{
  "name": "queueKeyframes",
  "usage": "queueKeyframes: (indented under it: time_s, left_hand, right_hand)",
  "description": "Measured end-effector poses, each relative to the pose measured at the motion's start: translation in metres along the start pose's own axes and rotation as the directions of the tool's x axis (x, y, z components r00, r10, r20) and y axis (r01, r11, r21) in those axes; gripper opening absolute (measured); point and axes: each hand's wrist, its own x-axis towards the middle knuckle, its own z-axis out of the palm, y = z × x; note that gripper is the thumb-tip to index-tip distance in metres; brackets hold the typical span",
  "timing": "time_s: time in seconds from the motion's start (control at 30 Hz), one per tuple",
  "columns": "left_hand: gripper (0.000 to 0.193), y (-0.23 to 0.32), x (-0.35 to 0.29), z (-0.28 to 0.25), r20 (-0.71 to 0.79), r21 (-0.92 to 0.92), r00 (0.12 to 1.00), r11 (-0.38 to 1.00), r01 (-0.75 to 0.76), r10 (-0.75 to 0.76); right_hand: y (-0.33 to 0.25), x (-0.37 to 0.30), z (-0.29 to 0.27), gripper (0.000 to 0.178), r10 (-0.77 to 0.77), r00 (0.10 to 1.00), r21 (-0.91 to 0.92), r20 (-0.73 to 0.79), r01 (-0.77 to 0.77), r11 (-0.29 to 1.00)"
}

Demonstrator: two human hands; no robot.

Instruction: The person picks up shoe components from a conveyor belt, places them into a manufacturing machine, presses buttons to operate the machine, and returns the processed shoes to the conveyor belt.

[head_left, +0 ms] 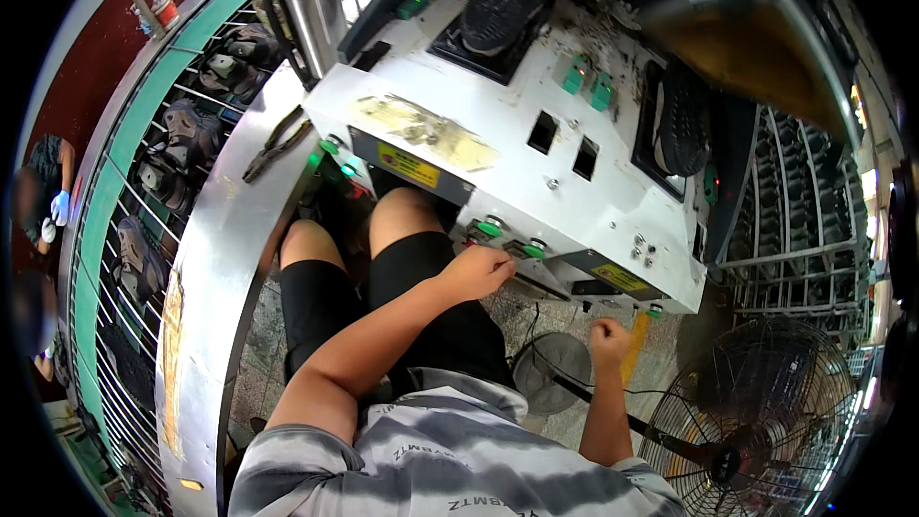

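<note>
A white machine [450, 187] stands in front of me, with two black shoe soles on its top: one sole [503, 14] at the far left, another sole [682, 120] at the right. My left hand [479, 273] has its fingers curled in, just below a green push button [490, 227] on the machine's front. Nothing shows in that hand. My right hand [609, 343] is also curled closed with nothing visible in it, apart from the machine and below its front right edge. Another green button [654, 311] sits near that corner. Two hinged pads, one of them brown [747, 48], are raised above the soles.
Pliers [276, 146] lie on the metal ledge at left. Beyond it, a wire conveyor rack [144, 220] carries several shoes. A floor fan [747, 421] stands at lower right, a round stool-like disc [552, 373] beside it. Shoe racks [799, 201] fill the right. Gloved co-workers [50, 191] are far left.
</note>
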Motion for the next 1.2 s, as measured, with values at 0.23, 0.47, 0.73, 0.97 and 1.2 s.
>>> queueKeyframes:
  time_s: [0.23,0.47,0.73,0.97,1.2]
  left_hand:
    - [0.025,-0.084,-0.059,-0.087,-0.322,-0.159,0.929,0.978,0.134,-0.18]
    - [0.02,-0.202,-0.079,-0.12,-0.471,-0.429,0.762,0.87,0.242,-0.444]
    - [0.016,-0.182,-0.066,-0.132,-0.394,-0.786,0.787,0.618,-0.021,-0.474]
    - [0.019,-0.176,-0.072,-0.141,-0.371,-0.815,0.833,0.575,-0.08,-0.41]
    - [0.047,-0.128,-0.108,-0.154,-0.449,-0.737,0.889,0.6,-0.311,-0.092]
  right_hand:
    - [-0.257,0.098,0.043,0.01,-0.465,0.882,0.305,-0.073,0.464,0.832]
    - [-0.395,0.377,0.109,0.073,-0.26,0.942,0.131,-0.21,0.291,0.948]
    - [-0.368,0.553,0.183,0.12,0.339,0.94,-0.345,0.033,-0.308,0.887]
    - [-0.363,0.416,0.15,0.097,-0.04,0.836,0.064,-0.547,0.09,0.994]
    - [-0.412,0.264,0.124,0.061,0.273,0.89,0.705,-0.365,0.073,0.705]
